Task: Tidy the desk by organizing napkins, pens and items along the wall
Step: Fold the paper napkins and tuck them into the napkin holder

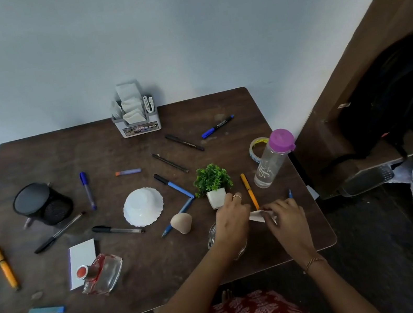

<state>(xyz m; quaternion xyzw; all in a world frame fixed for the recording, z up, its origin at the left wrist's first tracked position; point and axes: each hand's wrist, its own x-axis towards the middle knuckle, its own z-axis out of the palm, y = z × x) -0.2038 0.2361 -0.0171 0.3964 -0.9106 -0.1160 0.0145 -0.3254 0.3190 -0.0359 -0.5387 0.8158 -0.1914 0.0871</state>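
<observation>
Head view: early stage, I'd say. Both hands are close together at the front right of the dark brown wooden desk (165, 274), working one white paper napkin (258, 216). My read is that the right hand (286, 218) pinches its right end and the left hand (232, 222) curls onto its left edge. I can't tell if the napkin is on the desk or just above it. The grey plastic napkin holder (135, 113) stands upright against the pale blue-grey wall (178, 37), packed with folded napkins, so that part looks nearly done; the held napkin is the only loose one I see. Pens look untouched. The black mesh pen cup (42, 203) sits at the left, well off the wall, and I can't see inside it. Scattered loose are the blue capped marker (217, 126), black slim pen (184, 142), blue pen with black cap (173, 185), orange pen (249, 191) just beside the hands, yellow marker (4, 266) at far left, clear-barrel black pen (117, 229), and several more. Items are also not lined up. The small green plant in a white square pot (213, 182) touches the left hand, and the clear bottle with a purple cap (273, 158) leans at the right edge. The upturned white scalloped bowl (143, 206) sits mid-desk and the glass bottle with a red cap (100, 271) lies on its side near the front. Left to do, in my judgement: stow this napkin, collect the pens, push everything back to the wall.
</observation>
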